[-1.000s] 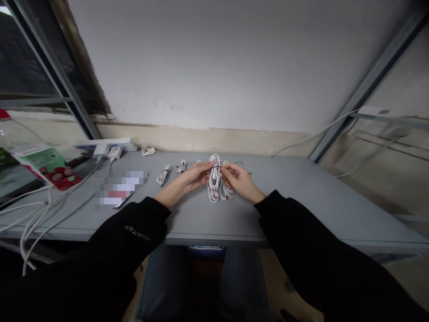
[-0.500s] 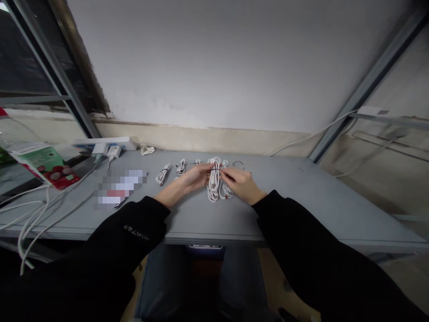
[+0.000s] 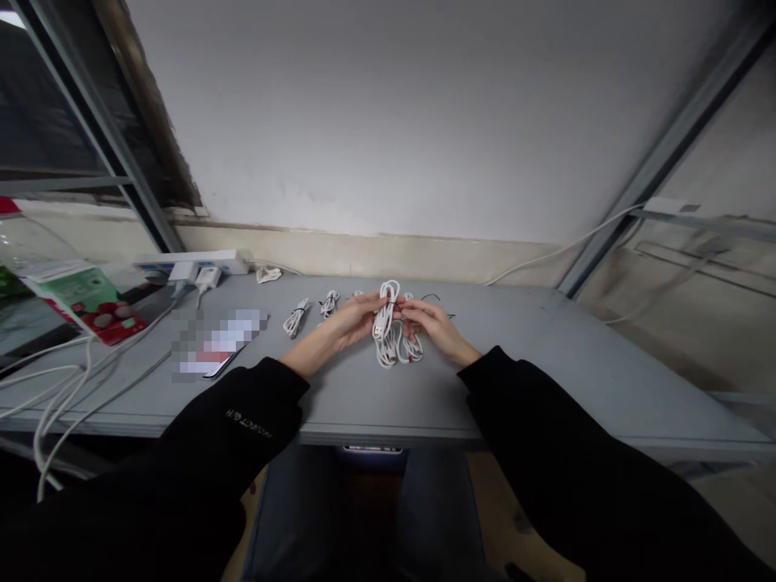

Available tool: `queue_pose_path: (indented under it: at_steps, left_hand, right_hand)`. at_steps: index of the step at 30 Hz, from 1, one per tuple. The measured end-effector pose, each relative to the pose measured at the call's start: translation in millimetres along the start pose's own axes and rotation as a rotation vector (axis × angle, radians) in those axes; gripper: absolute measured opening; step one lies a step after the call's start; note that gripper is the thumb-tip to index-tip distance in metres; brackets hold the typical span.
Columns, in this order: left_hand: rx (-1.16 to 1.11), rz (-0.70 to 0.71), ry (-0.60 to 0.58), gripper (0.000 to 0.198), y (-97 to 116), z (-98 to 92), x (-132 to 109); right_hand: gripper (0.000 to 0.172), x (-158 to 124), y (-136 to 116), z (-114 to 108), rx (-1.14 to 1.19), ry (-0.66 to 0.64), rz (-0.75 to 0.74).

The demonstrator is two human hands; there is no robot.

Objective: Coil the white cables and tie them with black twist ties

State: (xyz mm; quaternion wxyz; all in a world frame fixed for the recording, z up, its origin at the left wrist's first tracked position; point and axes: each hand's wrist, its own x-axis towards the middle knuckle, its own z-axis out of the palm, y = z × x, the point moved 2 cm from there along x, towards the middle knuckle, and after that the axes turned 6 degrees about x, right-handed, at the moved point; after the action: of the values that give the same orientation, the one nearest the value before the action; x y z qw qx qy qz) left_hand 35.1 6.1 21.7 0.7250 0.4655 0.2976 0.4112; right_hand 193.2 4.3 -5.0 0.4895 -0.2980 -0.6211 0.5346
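The person's left hand [image 3: 355, 319] grips the upper loops of a coiled white cable [image 3: 385, 311] from the left, its fingers [image 3: 364, 305] pressed together and curled around the strands. The right hand [image 3: 429, 322] sits on the coil's other side, its fingers [image 3: 412, 307] held close together with their tips at the cable, though whether they pinch it is hard to tell. The coil's lower loops rest on the long grey tabletop [image 3: 546, 356], well back from its straight front edge, and both black sleeves [image 3: 242, 428] reach across that edge. Small bundled white cables [image 3: 297, 317] lie in a row just left of the left hand, and thin black wires [image 3: 432, 296] lie just beyond the right hand. The tabletop runs well to the right, while a white power strip [image 3: 191, 261] stands near the back edge far to the left.
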Motion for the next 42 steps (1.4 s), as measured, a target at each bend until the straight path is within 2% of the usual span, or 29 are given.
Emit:
queue_pose_path:
  at_steps: [3,8,19,28,31,34,38,42]
  left_hand:
    - [-0.043,-0.013,0.01,0.034,1.6,0.5,-0.6]
    - [-0.087,-0.016,-0.01,0.042,2.8,1.1,-1.2]
    - [-0.081,-0.016,-0.056,0.03,-5.1,-0.2,2.4]
    - [0.072,0.048,0.137,0.021,-5.4,-0.8,4.4]
    - [0.139,0.067,0.162,0.013,-6.6,-0.9,4.3]
    - [0.203,0.063,0.173,0.014,-8.4,-1.3,3.6]
    - [0.256,0.041,0.132,0.019,-10.0,0.2,1.9]
    - [0.208,0.035,0.065,0.011,-10.9,2.1,0.9]
  right_hand:
    - [0.022,1.1,1.0,-1.4,0.07,0.002,0.01]
    - [0.017,-0.3,9.5,2.4,-0.088,0.075,-0.11]
    - [0.018,-3.4,8.0,2.2,-0.428,0.222,-0.277]
    - [0.016,-8.2,0.5,3.1,-0.702,0.375,-0.43]
    - [0.016,-9.4,0.2,3.4,-0.743,0.414,-0.485]
    - [0.015,-10.9,-0.7,4.6,-0.787,0.436,-0.522]
    - [0.014,-12.5,-3.4,6.0,-0.844,0.443,-0.541]
    - [0.015,-13.6,-5.9,6.6,-0.877,0.422,-0.541]
